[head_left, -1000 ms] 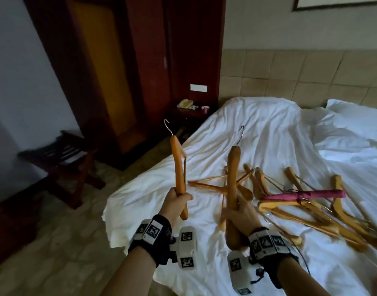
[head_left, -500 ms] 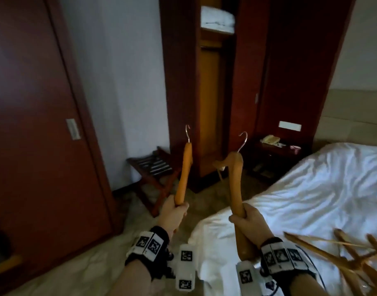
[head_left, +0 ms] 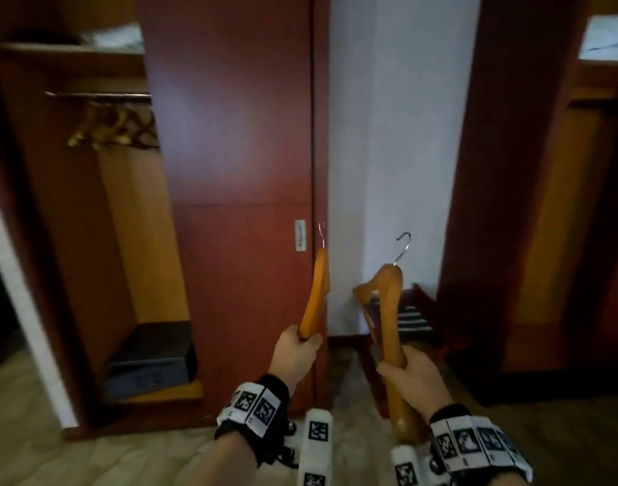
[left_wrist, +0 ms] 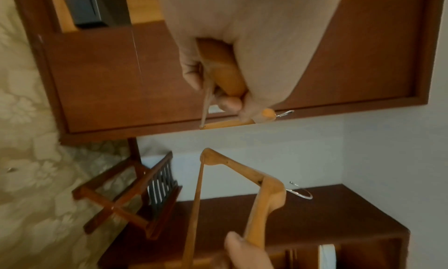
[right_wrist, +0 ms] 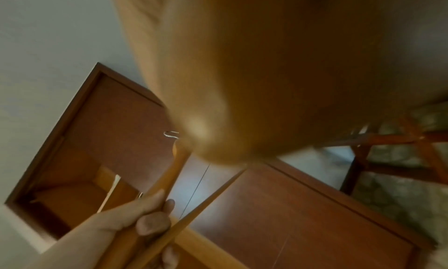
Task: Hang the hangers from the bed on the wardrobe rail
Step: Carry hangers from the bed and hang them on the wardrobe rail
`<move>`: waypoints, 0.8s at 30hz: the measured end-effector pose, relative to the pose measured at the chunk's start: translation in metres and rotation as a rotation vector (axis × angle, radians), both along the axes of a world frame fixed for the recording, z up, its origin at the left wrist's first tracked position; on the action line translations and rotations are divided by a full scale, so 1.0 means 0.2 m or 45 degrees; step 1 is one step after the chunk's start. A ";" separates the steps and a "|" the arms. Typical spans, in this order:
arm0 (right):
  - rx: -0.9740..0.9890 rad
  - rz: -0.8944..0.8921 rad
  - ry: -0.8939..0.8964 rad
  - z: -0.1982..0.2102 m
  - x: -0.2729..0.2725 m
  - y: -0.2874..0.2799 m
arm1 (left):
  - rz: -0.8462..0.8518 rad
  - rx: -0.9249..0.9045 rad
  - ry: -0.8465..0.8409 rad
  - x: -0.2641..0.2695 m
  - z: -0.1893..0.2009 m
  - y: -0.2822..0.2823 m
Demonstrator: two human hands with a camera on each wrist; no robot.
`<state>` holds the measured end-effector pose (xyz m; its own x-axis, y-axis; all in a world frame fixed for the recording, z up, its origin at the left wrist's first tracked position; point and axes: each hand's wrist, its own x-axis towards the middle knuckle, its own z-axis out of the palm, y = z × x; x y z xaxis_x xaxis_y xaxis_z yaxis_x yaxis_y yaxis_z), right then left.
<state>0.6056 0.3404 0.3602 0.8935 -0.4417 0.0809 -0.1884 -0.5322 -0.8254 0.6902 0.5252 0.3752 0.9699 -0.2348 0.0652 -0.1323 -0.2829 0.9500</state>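
Observation:
I hold one wooden hanger in each hand, hooks up. My left hand (head_left: pixel 295 354) grips the lower arm of the left hanger (head_left: pixel 316 292), seen edge-on in front of the wardrobe door. My right hand (head_left: pixel 409 375) grips the right hanger (head_left: pixel 388 310), which is turned slightly. The wardrobe rail (head_left: pixel 97 95) is at the upper left, with several hangers (head_left: pixel 113 129) on it. In the left wrist view my fingers (left_wrist: pixel 194 72) curl round the left hanger (left_wrist: pixel 225 72), and the right hanger (left_wrist: pixel 261 206) shows below. The bed is out of view.
The shut wardrobe door (head_left: pixel 241 152) stands straight ahead. A dark box (head_left: pixel 150 359) sits on the wardrobe floor, low in the open bay. A wooden luggage rack (head_left: pixel 414 319) stands by the white wall, and another open wardrobe (head_left: pixel 546 240) is at the right.
My view has swung left from the bed to the wardrobe with the rail. Both hands still hold their hangers upright, and the bed has left the picture.

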 end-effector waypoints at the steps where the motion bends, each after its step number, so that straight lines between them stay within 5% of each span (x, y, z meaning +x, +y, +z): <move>1: -0.006 0.042 -0.007 0.02 0.11 0.02 | 0.047 0.013 0.006 0.07 0.01 0.04; 17: 0.026 0.743 -0.010 0.18 1.40 1.01 | 0.624 -0.096 -0.001 0.95 0.10 1.08; 24: 0.033 0.831 -0.081 0.32 2.06 1.61 | 0.759 -0.091 -0.044 1.58 0.21 1.67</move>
<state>1.0171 0.6614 0.4250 0.9724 0.1871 0.1393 0.2164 -0.5002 -0.8384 1.0053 0.8587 0.4175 0.9301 0.3547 0.0950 -0.0020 -0.2536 0.9673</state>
